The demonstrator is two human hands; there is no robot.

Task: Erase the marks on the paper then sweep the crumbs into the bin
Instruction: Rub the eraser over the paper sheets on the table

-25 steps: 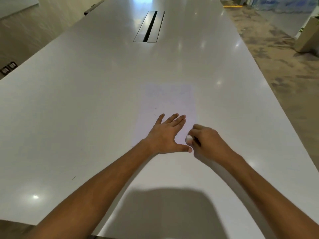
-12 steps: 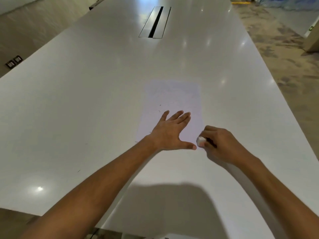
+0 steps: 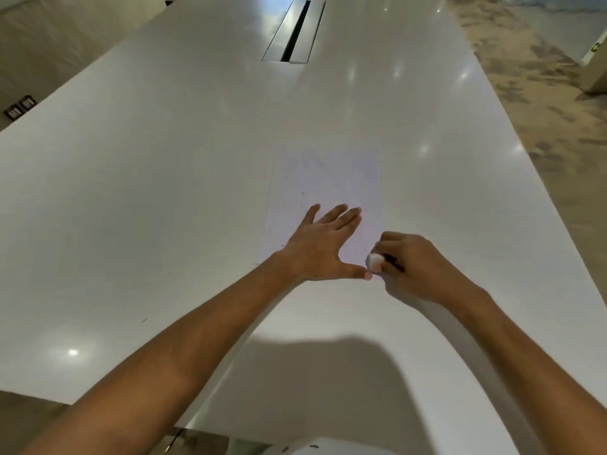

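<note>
Paper [image 3: 328,188] lies flat on the white table [image 3: 147,192], long side running away from the person, roughly mid-table and a bit right of centre. Faint bluish marks show near its far edge, too washed out to read.

Left hand [image 3: 323,247] is flat on the near half of the paper, palm down, fingers spread and pointing away, thumb stretched out to the right. It grips nothing, just presses the sheet down.

Right hand [image 3: 417,267] sits at the paper's near right corner, fingers curled tight around a white eraser [image 3: 374,261]. The eraser end pokes out to the left of the fist, touching or just about touching the left thumb tip. Can't tell if the eraser is actually down on the paper. A thin dark sliver shows between the right fingers, can't say what it is.

A few small dark specks, likely crumbs [image 3: 301,205], lie on the paper left of the left hand's fingers, with a couple more at the sheet's near left edge and one out on the table by the left forearm.

A recessed metal slot [image 3: 292,31] sits in the table at the far end. Patterned carpet [image 3: 542,93] runs along the right side.
</note>
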